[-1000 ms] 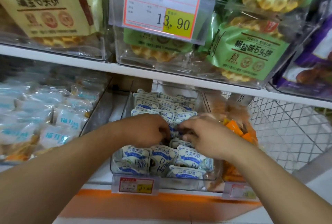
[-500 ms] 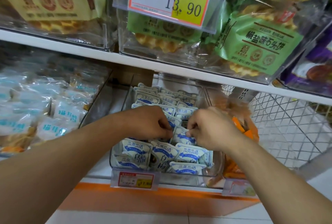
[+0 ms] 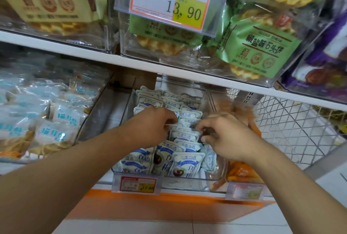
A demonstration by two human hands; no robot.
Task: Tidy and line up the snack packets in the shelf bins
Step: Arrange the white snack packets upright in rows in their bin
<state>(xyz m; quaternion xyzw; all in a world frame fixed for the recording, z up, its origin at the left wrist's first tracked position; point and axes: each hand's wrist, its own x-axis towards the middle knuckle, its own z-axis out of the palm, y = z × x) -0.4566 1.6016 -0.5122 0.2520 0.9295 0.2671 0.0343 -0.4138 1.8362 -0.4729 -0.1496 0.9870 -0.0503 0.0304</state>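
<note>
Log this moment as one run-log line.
left hand: pinching packets | right hand: pinching packets | white-blue packets: middle bin, partly aligned

Price tag (image 3: 171, 1) reading 13.90; wire mesh basket (image 3: 296, 130) right.

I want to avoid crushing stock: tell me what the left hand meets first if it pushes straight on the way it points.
The left hand points toward the bin's back right, so it likely first meets the upright white-and-blue packets just past its fingertips; depth is unclear.
</note>
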